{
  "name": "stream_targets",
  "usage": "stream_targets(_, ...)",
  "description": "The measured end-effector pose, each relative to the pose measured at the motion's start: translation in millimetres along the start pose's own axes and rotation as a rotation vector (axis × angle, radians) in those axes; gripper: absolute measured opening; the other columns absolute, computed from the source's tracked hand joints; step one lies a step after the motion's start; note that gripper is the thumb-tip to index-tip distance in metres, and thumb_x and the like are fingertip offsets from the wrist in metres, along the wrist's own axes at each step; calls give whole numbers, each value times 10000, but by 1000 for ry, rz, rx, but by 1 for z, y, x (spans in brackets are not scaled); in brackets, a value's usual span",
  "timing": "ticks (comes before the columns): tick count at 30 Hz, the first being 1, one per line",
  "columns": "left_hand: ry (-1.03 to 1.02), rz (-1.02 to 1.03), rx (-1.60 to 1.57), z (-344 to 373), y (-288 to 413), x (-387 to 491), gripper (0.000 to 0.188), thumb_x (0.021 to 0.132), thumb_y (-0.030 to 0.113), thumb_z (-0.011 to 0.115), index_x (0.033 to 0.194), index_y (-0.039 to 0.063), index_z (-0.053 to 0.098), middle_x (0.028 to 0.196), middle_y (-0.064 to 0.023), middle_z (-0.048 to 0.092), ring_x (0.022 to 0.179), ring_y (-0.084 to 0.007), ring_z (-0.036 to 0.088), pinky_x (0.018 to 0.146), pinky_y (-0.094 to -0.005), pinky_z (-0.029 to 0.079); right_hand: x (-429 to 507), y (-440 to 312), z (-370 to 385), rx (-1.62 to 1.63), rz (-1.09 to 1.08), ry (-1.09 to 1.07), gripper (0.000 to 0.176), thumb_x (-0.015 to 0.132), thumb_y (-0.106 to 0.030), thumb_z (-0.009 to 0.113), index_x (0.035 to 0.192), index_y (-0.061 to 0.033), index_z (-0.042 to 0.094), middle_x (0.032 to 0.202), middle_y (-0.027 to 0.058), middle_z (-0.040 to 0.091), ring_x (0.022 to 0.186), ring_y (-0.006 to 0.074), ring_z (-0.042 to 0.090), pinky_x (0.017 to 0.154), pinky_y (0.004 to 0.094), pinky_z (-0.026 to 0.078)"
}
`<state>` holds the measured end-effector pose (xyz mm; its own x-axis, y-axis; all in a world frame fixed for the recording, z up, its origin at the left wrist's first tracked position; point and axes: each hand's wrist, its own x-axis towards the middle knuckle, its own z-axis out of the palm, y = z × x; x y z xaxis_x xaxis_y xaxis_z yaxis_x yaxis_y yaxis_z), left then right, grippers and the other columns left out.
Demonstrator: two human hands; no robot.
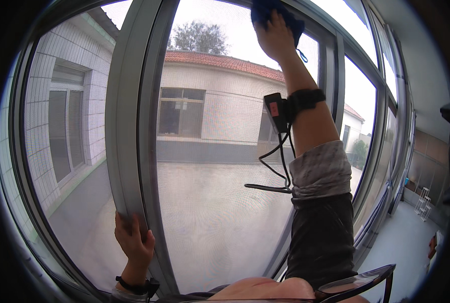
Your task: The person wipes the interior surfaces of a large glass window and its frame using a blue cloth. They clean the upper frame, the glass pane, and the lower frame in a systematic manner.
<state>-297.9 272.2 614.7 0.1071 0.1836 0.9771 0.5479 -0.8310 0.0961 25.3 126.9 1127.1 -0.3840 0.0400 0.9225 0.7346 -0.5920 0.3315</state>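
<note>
My right hand point(276, 38) is raised high with a dark blue cloth point(295, 24) under its fingers, at the top of the window screen point(217, 181). A thin blue loop point(303, 56) hangs from the cloth. Lower on the left, my left hand point(134, 238) rests against the grey metal window mullion point(124, 113). Its thumb and fingers are apart, and I see nothing held in it. A black strap with a small device point(278, 110) sits on my right forearm, a looped black cable point(268, 185) hanging below it. Another dark wrist strap point(132, 286) is on my left wrist.
More window panes and frames point(380, 98) run along the right, with a gathered curtain point(376, 223) beside them. A white tiered stand point(423, 204) is on the pale floor point(395, 246). Outside are a courtyard and a red-roofed building point(225, 102). Eyeglasses point(357, 282) edge into view below.
</note>
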Motion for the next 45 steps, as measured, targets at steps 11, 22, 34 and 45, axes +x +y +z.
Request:
stream_targets(11, 48, -17, -5, 8, -2, -4, 607, 835, 191, 567, 1393, 12, 408, 1454, -340, 223, 1326, -498, 287, 1069, -522, 289, -43, 160, -24, 110, 426, -166, 732, 936, -518, 297, 1466, -17, 238, 1529, 198, 213, 1416, 332, 213, 1134, 455, 215)
stream_targets(22, 103, -29, -25, 13, -1, -4, 574, 856, 255, 552, 1373, 28, 451, 1448, -330, 254, 1321, -477, 317, 1064, -506, 311, -114, 167, -33, 201, 383, -107, 699, 927, -396, 443, 1418, 65, 257, 1374, 323, 384, 1262, 413, 431, 1064, 443, 339)
stream_targets(34, 121, -5, -82, 6, 2, 2, 561, 811, 195, 615, 1331, 21, 497, 1430, -336, 288, 1275, -479, 385, 1027, -496, 369, -86, -122, -21, 190, -32, 192, 599, 878, -400, 444, 1406, -119, 415, 1479, 302, 245, 1373, 439, 241, 1080, 592, 188)
stream_targets(45, 112, 21, -3, -2, 5, 8, 569, 787, 230, 637, 1312, 41, 531, 1410, -333, 334, 1239, -463, 442, 991, -472, 407, -94, -221, -58, 368, -205, 55, 572, 861, -384, 478, 1400, -194, 449, 1483, 180, 333, 1391, 308, 281, 1126, 500, 182)
